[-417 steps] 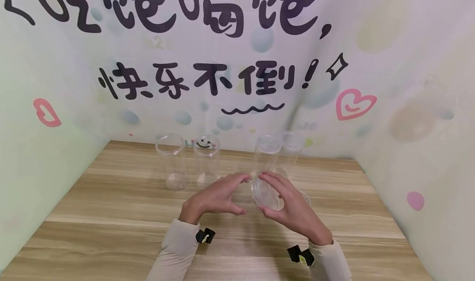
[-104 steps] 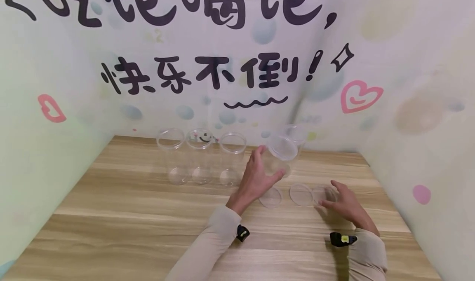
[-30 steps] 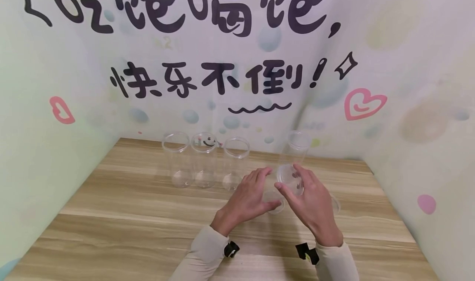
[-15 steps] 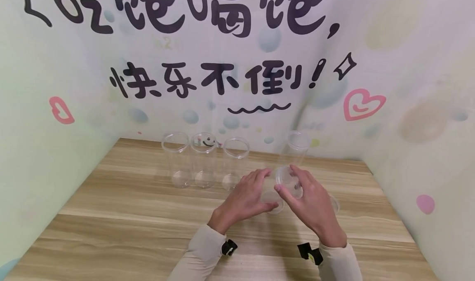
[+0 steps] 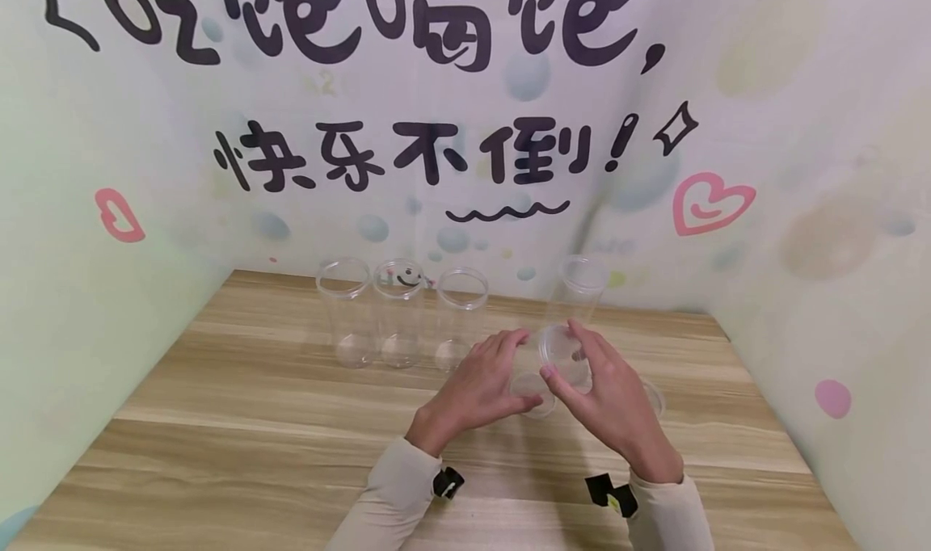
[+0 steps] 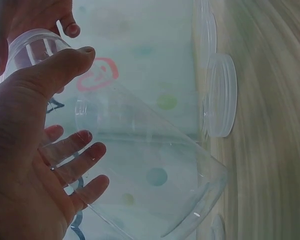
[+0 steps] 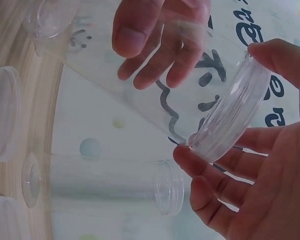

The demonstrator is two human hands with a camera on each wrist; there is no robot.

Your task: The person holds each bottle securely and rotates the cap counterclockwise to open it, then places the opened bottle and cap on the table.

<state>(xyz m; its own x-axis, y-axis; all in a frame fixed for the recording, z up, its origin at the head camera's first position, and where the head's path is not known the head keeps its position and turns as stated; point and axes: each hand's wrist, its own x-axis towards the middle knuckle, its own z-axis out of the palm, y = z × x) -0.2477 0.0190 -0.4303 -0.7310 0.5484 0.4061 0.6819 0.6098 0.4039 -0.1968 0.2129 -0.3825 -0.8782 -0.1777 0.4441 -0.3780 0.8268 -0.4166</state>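
Right wrist view: I have the right hand (image 7: pixel 277 175) with thumb and fingers pinching the edges of a ridged lid (image 7: pixel 232 107) at the mouth of a tilted clear jar (image 7: pixel 105 87). The left hand (image 5: pixel 469 393) has its fingers curled round the jar's wall below the lid. I judge this as unscrewing, given loose lids (image 7: pixel 4 115) on the surface (image 5: pixel 254 470), though I can't rule out fastening. Next calls for a steady jar and an even twist.
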